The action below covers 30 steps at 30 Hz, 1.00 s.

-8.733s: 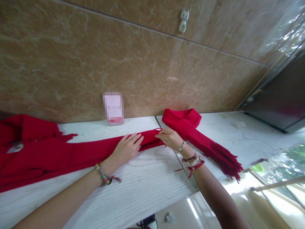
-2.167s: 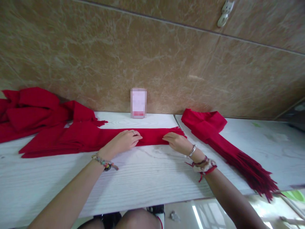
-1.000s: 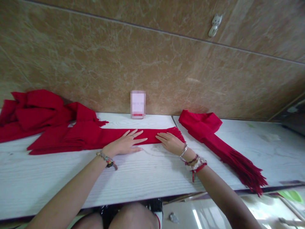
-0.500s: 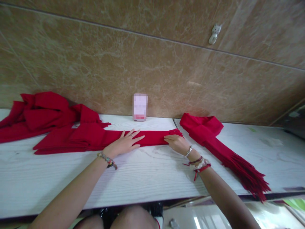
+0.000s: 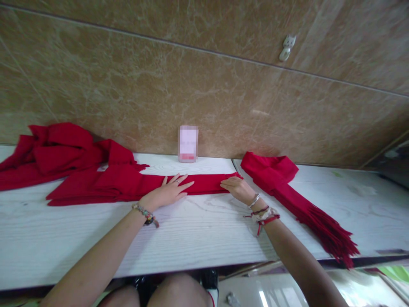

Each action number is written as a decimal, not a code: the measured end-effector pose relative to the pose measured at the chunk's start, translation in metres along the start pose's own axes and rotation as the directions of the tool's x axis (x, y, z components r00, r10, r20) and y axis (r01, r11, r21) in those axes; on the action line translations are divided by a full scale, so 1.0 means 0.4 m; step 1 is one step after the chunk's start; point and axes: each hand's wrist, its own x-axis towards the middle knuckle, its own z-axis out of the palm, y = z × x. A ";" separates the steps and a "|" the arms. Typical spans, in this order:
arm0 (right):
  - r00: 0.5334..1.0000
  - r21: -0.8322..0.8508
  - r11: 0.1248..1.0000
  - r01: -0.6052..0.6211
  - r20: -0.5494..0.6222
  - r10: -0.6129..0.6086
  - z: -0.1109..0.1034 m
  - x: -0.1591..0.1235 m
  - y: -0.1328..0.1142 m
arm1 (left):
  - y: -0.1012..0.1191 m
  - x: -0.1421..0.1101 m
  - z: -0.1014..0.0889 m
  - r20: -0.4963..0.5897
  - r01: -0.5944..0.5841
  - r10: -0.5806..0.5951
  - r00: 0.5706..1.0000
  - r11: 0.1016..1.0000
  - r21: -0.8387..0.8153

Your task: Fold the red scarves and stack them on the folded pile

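A: Twelve o'clock is toward the wall (image 5: 153, 85), hub at the red scarf (image 5: 204, 184) between the hands. Any writing on your feed?

B: Pink upright rectangle (image 5: 188, 143) against the wall, just short of 12; I get its face pixelated, with a red band low down. Small white tag (image 5: 102, 168) at 9, by the folds; too small for me to read.

A: Edges?

B: Scarf runs flat from thick folds at 9 to its fringe at 3. Fringe stops near the desk seam (image 5: 235, 164). A second scarf (image 5: 271, 175) lies past it, loop toward 3, fringe toward 4 and out over the near edge. A heap of red cloth (image 5: 64, 149) sits between 9 and 10, beside the wall.

A: Hands?

B: Left hand (image 5: 168, 192): fingers spread wide, laid on the scarf, gripping nothing I can see. Right hand (image 5: 238, 187): fingers drawn together on the scarf by the fringe; I cannot tell whether cloth is pinched.

A: Surface and room?

B: Desk (image 5: 191, 238) pale, wood-grained; its widest bare stretch runs from scarf to near edge, 5 to 7, and a narrow strip lies on the wall side. Wall brown, marbled, with a white cat-shaped piece (image 5: 287, 47) toward 1. Below the desk I have a knee (image 5: 175, 292) at 6, glossy floor (image 5: 249, 288) toward 5.
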 end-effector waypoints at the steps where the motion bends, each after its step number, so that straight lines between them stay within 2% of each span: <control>1: 1.000 0.013 1.000 -0.005 0.029 0.005 0.001 -0.001 -0.001 | 0.004 -0.002 -0.001 0.000 0.007 -0.007 1.000 1.000 0.013; 5: 0.993 0.077 0.991 -0.106 0.054 0.102 -0.008 -0.004 -0.013 | 0.014 -0.012 -0.010 -0.006 0.013 -0.013 1.000 0.999 0.039; 9: 0.976 0.122 0.971 -0.208 0.093 0.197 -0.021 -0.003 -0.024 | 0.014 -0.016 -0.012 -0.113 -0.046 0.053 0.992 0.997 0.062; 12: 0.959 0.155 0.951 -0.268 0.143 0.247 -0.025 -0.002 -0.025 | 0.018 -0.016 -0.007 -0.068 -0.061 0.063 0.996 0.998 0.032; 15: 0.940 0.185 0.928 -0.323 0.173 0.293 -0.027 -0.004 -0.021 | 0.027 -0.016 -0.002 0.025 -0.025 0.026 0.999 0.999 -0.028; 17: 0.930 0.194 0.918 -0.347 0.199 0.310 -0.031 -0.008 -0.015 | 0.030 -0.015 -0.001 0.042 -0.010 0.012 0.999 0.998 -0.061; 22: 0.876 0.148 0.889 -0.434 0.300 0.378 -0.057 -0.020 0.003 | 0.028 -0.014 0.000 0.048 0.070 -0.065 0.997 0.991 -0.111; 26: 0.826 0.079 0.876 -0.477 0.381 0.415 -0.075 -0.035 0.013 | 0.020 -0.014 0.001 0.033 0.195 -0.192 0.981 0.973 -0.124; 30: 0.807 -0.027 0.866 -0.499 0.350 0.476 -0.072 -0.050 0.025 | 0.014 -0.013 0.002 -0.001 0.269 -0.271 0.963 0.956 -0.120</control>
